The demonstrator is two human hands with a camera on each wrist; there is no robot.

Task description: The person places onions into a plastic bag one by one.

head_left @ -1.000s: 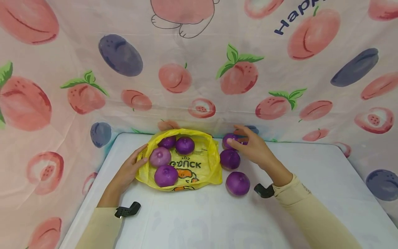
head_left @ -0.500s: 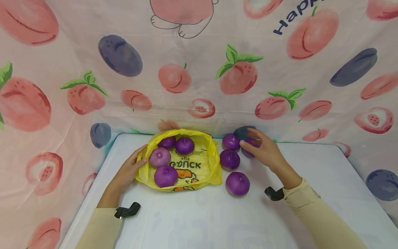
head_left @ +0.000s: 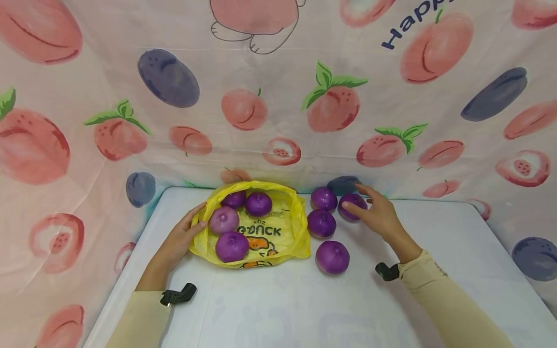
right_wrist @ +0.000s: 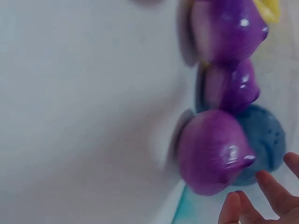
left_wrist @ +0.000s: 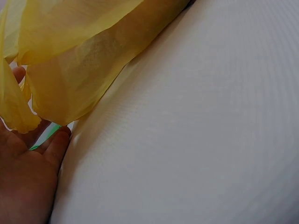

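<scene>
On the left, a yellow plastic bag (head_left: 300, 227) lies with its mouth wide, showing several red onions (head_left: 224, 220) inside. My left hand (head_left: 178, 239) rests at the bag's left rim, thumb over the edge and fingers fairly straight; in the left wrist view, loose folds of the plastic bag (left_wrist: 74, 88) hang by the fingers. Several more onions stand just right of the bag, the nearest to me a larger onion (head_left: 332, 257). My right hand (head_left: 380, 215) hovers around the rightmost onion (head_left: 351, 207), thumb and fingers spread. In the right wrist view its fingertips are apart from the closest onion (right_wrist: 212, 151).
A white-covered table (head_left: 261, 309) lies beneath everything. Its back and left edges meet a hanging cloth (head_left: 278, 72) printed with fruit; the dark blue oval (head_left: 344, 184) behind the onions is part of that print. A black wrist camera (head_left: 179, 293) sits on the left sleeve.
My right hand has moved right, from over the back onion to the rightmost one, leaving that back onion uncovered. My left hand and the bag have stayed put.
</scene>
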